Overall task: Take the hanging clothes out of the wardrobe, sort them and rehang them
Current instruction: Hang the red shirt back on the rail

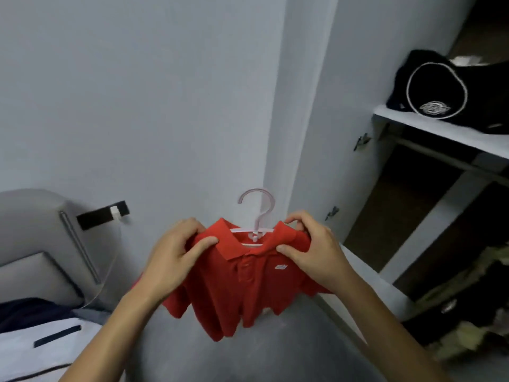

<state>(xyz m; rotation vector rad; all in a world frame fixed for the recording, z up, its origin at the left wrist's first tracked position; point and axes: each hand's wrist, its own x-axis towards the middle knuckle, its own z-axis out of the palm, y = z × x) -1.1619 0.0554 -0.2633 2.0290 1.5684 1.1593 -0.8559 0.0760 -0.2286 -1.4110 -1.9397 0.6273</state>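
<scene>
A small red polo shirt [242,293] hangs on a pale pink plastic hanger [257,213] in front of me, hook pointing up. My left hand [176,257] grips the shirt's left shoulder, thumb on the collar. My right hand [311,249] pinches the right shoulder at the hanger's end. The open wardrobe [429,175] stands to the right, its rail [440,158] under a white shelf. Dark and patterned clothes [468,312] are heaped low inside it.
A black bag with a white ring and logo [438,89] sits on the wardrobe shelf. A grey bed headboard [35,244] and bedding with dark clothing [33,312] lie at the left. A black wall socket strip [102,215] is on the wall. Grey floor lies below.
</scene>
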